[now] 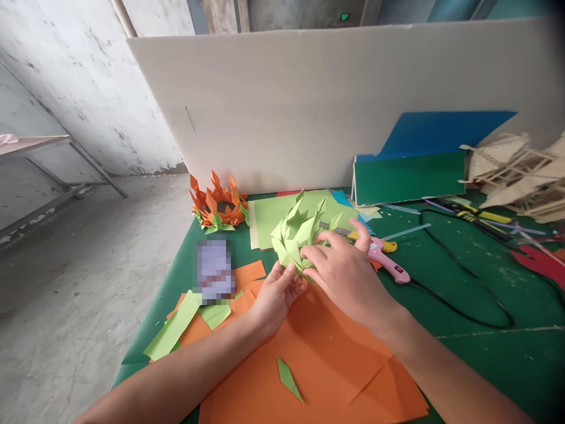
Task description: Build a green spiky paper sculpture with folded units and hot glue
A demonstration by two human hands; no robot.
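A light green folded-paper piece (pixel 293 235), a ring of pointed paper units, is held up over the orange sheets. My left hand (pixel 280 294) pinches its lower edge between thumb and fingers. On its right side, my right hand (pixel 346 265) has thumb and fingers closed on the paper, the little finger lifted away. The contact at the right fingertips is partly hidden by the hand itself. Below lies a small green paper diamond (pixel 289 380) on the large orange paper (pixel 335 365). An orange folded-paper ring (pixel 216 197) with green leaves stands at the back left.
A pink glue gun (pixel 388 262) with a black cord lies to the right, near yellow-handled scissors (pixel 389 247). Green paper strips (pixel 174 327) and a blurred purple object (pixel 215 268) lie left. A green board (pixel 408 179) and wooden models (pixel 525 171) stand before a white panel (pixel 309 106).
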